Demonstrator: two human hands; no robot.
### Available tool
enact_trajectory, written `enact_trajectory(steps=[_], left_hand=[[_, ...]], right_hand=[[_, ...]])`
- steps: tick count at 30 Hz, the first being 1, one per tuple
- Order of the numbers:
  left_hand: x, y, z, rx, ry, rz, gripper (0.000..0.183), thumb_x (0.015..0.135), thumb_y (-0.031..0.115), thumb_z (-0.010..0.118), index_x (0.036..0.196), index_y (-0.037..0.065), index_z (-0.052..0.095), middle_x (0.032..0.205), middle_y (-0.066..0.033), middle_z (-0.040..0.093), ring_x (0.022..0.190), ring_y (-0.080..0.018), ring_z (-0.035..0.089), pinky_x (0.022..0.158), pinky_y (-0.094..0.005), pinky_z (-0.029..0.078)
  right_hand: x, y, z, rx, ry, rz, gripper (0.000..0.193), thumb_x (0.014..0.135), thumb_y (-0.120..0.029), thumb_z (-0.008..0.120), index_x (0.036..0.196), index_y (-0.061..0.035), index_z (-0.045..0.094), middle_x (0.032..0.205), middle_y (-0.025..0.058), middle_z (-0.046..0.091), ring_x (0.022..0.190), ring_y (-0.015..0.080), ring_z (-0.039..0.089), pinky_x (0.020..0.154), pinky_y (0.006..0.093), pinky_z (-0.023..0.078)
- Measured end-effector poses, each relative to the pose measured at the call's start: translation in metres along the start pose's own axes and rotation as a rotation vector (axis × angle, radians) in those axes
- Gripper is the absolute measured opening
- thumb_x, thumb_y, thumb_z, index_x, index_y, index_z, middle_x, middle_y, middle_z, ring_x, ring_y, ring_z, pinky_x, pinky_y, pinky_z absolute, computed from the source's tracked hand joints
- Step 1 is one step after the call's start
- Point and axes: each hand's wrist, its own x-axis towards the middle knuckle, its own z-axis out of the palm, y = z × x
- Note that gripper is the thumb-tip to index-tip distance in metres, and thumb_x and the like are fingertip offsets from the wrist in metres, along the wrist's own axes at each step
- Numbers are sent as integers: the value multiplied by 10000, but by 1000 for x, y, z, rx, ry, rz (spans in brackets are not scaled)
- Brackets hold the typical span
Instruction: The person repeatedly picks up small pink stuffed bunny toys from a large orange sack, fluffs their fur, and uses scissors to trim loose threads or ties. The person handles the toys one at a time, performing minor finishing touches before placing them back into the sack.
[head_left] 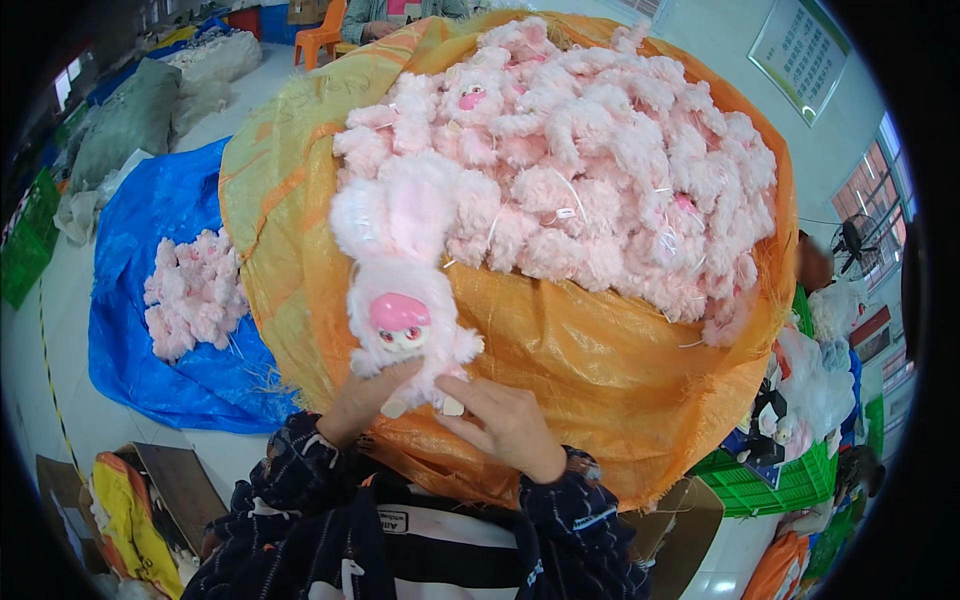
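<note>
Toy (398, 280) under handling; work judged unfinished.
I note left hand (366, 404) and right hand (508, 424) pinching its lower body; large heap (590, 150) seemingly outstanding, smaller pile (195, 295) undetermined.

The head view looks from the wearer's own head downward and forward, upright and unmirrored. Its wide fisheye lens gives a curved black surround and makes the green-edged white rectangular board (800, 58) lean at upper right. At the lower edge, closest in, are the dark-blue patterned cloth sleeves (575, 520) and black-and-white striped shirt front (455, 560). The pale-pink furry plush toy (398, 285) sits near, left of centre; beyond it spreads the orange woven-plastic sheet (610, 365). Farthest forward, the orange plastic chair (320, 36) looks small along the top.
</note>
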Motion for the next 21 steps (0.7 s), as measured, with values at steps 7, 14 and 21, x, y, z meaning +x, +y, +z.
enact_trajectory(steps=[7, 14, 21], left_hand=[[-5, 16, -10, 327, 33, 229, 278, 813, 73, 585, 1077, 1, 542, 989, -56, 584, 847, -126, 562, 690, -248, 474], [41, 91, -89, -468, 494, 888, 385, 885, 304, 467, 1167, 42, 447, 1143, -87, 502, 1080, -185, 469, 904, -350, 382], [28, 31, -58, -345, 268, 504, 262, 890, 253, 460, 1069, 65, 495, 1008, -58, 541, 944, -164, 513, 814, -264, 396]], right_hand=[[12, 5, 22, 255, 69, 148, 215, 775, -101, 626, 971, -46, 555, 737, 88, 626, 592, 138, 608, 536, 252, 475], [60, 52, -37, -230, 465, 77, 334, 777, -123, 619, 1064, 6, 508, 990, 152, 546, 935, 284, 515, 828, 353, 408], [69, 135, -31, -742, 465, 128, 389, 682, -113, 655, 1034, -7, 526, 990, 164, 545, 907, 327, 491, 807, 380, 406]])
